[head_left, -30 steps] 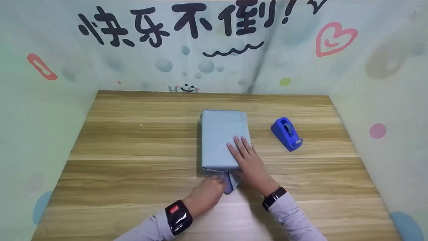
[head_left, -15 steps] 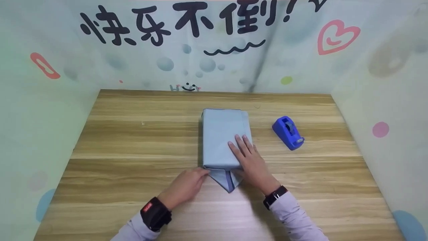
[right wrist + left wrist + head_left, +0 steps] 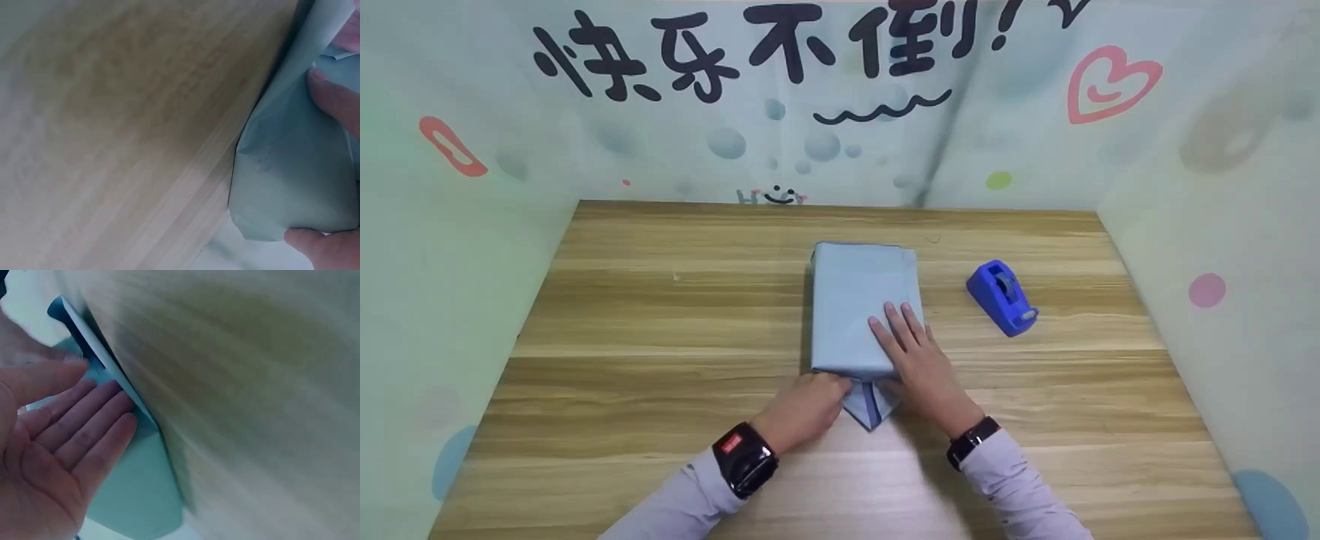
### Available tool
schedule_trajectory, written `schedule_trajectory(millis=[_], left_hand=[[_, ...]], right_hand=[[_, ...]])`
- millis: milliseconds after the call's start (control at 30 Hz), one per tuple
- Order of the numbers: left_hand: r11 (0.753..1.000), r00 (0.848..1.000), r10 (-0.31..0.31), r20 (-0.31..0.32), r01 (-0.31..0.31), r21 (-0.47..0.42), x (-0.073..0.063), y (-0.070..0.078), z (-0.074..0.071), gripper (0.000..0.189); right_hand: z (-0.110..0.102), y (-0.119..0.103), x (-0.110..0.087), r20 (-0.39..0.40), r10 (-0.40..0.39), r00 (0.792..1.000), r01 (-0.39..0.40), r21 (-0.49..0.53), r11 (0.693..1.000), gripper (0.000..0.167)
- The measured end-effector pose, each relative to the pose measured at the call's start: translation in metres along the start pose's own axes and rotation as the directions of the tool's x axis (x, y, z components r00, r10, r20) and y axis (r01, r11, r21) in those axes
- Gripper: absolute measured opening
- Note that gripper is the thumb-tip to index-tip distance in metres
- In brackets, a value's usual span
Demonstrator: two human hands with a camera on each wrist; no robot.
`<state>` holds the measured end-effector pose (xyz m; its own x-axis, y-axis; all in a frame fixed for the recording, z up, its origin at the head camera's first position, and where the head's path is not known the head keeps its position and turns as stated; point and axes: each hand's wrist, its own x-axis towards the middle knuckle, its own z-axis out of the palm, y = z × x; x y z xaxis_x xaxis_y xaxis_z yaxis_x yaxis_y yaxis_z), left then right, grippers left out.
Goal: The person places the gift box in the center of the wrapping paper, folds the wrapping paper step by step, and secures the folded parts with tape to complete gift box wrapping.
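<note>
A box-shaped package (image 3: 862,300) wrapped in light blue paper lies on the wooden table. At its near end a pointed paper flap (image 3: 858,409) with a darker blue strip sticks out. My right hand (image 3: 928,379) rests on the package's near right corner, fingers spread over the top, while its thumb (image 3: 332,101) presses the folded paper at the end. My left hand (image 3: 804,407) is at the near left corner. In the left wrist view its straight fingers (image 3: 93,422) press the paper on the end face, in the fold above the flap.
A blue tape dispenser (image 3: 1003,298) stands to the right of the package on the wooden table (image 3: 660,322). Printed wall panels (image 3: 840,150) enclose the back and both sides of the table.
My left hand moved from the flap's middle out to the package's left corner, then back inward along the end face. My right hand has stayed on the package.
</note>
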<state>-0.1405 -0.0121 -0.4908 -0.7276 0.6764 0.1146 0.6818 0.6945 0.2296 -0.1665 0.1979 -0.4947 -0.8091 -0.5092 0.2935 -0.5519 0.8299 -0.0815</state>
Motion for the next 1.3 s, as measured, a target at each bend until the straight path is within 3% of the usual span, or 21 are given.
schedule_trajectory(millis=[67, 167, 267, 333, 400, 533, 633, 700, 767, 833, 867, 900, 1000, 1100, 1233, 1300], left_hand=[[0.988, 0.999, 0.032, -0.018, -0.029, 0.151, 0.002, 0.004, 0.003, 0.008], [0.930, 0.994, 0.091, -0.054, -0.065, 0.362, 0.003, 0.008, 0.007, 0.007], [0.884, 0.988, 0.134, -0.075, -0.085, 0.460, 0.002, 0.008, 0.009, 0.008], [0.888, 0.986, 0.146, -0.076, -0.097, 0.450, 0.001, 0.006, 0.009, 0.009], [0.911, 0.987, 0.144, -0.075, -0.102, 0.400, 0.000, 0.004, 0.008, 0.009], [0.972, 0.993, 0.088, -0.082, -0.068, 0.226, -0.002, 0.000, 0.006, 0.008], [0.991, 0.994, 0.051, -0.093, -0.039, 0.130, -0.003, -0.002, 0.006, 0.009], [0.994, 0.994, 0.043, -0.100, -0.032, 0.109, -0.002, -0.002, 0.006, 0.009], [0.996, 0.994, 0.036, -0.107, -0.027, 0.084, -0.002, -0.002, 0.006, 0.009], [0.998, 0.993, 0.033, -0.113, -0.026, 0.061, -0.002, -0.003, 0.006, 0.008], [0.999, 0.993, 0.030, -0.113, -0.025, 0.044, -0.002, -0.003, 0.006, 0.007], [0.999, 0.993, 0.027, -0.113, -0.024, 0.029, -0.002, -0.004, 0.006, 0.007], [1.000, 0.993, 0.019, -0.113, -0.020, -0.009, -0.003, -0.004, 0.006, 0.007], [1.000, 0.995, 0.005, -0.097, -0.007, -0.028, -0.003, -0.005, 0.005, 0.007], [0.997, 0.995, -0.005, -0.096, -0.002, -0.073, -0.002, -0.005, 0.004, 0.006], [0.992, 0.989, 0.012, -0.147, -0.031, -0.125, -0.003, -0.006, 0.004, 0.005]], right_hand=[[0.001, 0.000, 0.000, 0.001, 0.004, 1.000, -0.004, 0.003, 1.000, 0.089], [0.002, -0.001, 0.000, 0.005, 0.006, 1.000, -0.006, 0.003, 1.000, 0.088], [0.003, -0.001, 0.001, 0.004, 0.007, 1.000, -0.007, 0.002, 1.000, 0.087], [0.003, -0.001, 0.001, 0.004, 0.012, 1.000, -0.012, 0.009, 1.000, 0.088], [0.003, -0.002, 0.001, 0.010, 0.022, 1.000, -0.022, 0.017, 1.000, 0.089], [0.002, -0.001, 0.000, 0.029, 0.032, 0.999, -0.033, 0.050, 0.998, 0.091], [-0.001, 0.002, -0.001, 0.045, 0.027, 0.999, -0.034, 0.159, 0.987, 0.086], [-0.004, 0.008, -0.002, 0.036, 0.019, 0.999, -0.029, 0.307, 0.951, 0.079], [-0.008, 0.013, -0.005, 0.014, 0.010, 1.000, -0.016, 0.469, 0.883, 0.069], [-0.010, 0.015, -0.010, -0.011, 0.006, 1.000, 0.002, 0.567, 0.824, 0.057], [-0.011, 0.015, -0.014, -0.030, 0.001, 1.000, 0.017, 0.584, 0.812, 0.050], [-0.012, 0.014, -0.017, -0.047, -0.006, 0.999, 0.032, 0.574, 0.818, 0.043], [-0.012, 0.005, -0.026, -0.081, -0.036, 0.996, 0.068, 0.435, 0.898, 0.027], [-0.009, -0.003, -0.029, -0.130, -0.069, 0.989, 0.102, 0.266, 0.959, 0.025], [-0.006, -0.008, -0.027, -0.194, -0.083, 0.977, 0.118, 0.173, 0.978, 0.023], [-0.005, -0.009, -0.025, -0.224, -0.092, 0.970, 0.129, 0.157, 0.979, 0.020]])
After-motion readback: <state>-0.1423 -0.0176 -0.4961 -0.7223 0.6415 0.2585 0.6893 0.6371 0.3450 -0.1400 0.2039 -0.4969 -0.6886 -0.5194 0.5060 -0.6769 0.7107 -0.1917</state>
